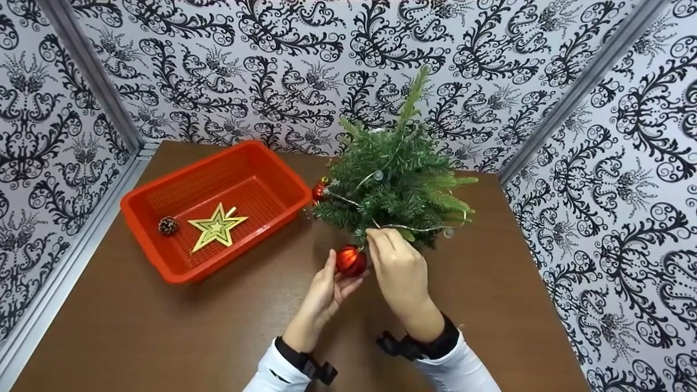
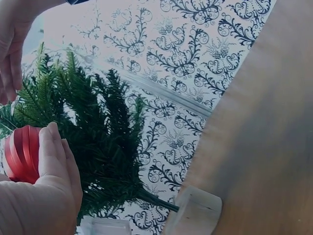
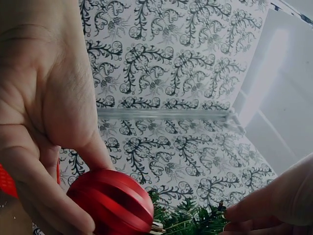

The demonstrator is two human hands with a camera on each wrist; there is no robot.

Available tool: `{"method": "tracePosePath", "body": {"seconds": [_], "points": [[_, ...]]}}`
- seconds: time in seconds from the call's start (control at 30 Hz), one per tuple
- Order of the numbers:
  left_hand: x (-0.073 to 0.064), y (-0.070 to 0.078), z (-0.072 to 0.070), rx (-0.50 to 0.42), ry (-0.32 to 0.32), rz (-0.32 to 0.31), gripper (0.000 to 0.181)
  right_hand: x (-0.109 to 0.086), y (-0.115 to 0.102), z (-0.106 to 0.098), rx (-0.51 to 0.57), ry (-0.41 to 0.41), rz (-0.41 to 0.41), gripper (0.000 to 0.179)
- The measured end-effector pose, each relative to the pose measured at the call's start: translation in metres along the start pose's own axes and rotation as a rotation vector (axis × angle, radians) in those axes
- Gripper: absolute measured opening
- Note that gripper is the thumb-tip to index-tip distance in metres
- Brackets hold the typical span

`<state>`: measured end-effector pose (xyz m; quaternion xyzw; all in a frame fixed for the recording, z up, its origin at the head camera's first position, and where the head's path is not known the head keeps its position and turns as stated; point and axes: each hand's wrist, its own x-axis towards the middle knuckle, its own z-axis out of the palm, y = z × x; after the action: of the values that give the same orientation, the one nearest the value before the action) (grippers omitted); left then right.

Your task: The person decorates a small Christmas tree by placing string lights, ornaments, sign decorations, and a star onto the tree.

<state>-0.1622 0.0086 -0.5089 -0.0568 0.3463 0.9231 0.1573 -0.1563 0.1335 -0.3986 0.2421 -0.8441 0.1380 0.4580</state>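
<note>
A shiny red Christmas bauble with ridged sides sits in my left hand, thumb on one side and fingers on the other. Right beside it, the fingertips of my right hand pinch the tip of a low front branch of a small artificial Christmas tree. In the right wrist view the bauble hangs close to the green needles, its cap turned toward them. From the left wrist, the tree's trunk runs into a pale round base. A bauble's hanging loop is hidden behind fingers and needles.
To the left stands an orange plastic basket holding a gold star and a pinecone. Other red ornaments and a light string hang on the tree. Patterned walls enclose the brown table.
</note>
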Motion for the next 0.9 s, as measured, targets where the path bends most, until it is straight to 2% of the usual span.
{"method": "tracePosePath", "body": {"seconds": [0.27,0.73,0.9], "points": [[-0.002,-0.005,-0.006,0.005,0.001,-0.017,0.071,0.005,-0.008,-0.003,-0.109,-0.039,-0.156,0.010],[-0.002,-0.012,-0.014,-0.020,-0.042,-0.025,0.072,0.003,-0.004,0.000,-0.064,-0.033,-0.177,0.011],[-0.002,-0.014,-0.018,-0.078,-0.075,-0.038,0.072,0.002,-0.002,0.002,-0.052,-0.029,-0.176,0.009]]}}
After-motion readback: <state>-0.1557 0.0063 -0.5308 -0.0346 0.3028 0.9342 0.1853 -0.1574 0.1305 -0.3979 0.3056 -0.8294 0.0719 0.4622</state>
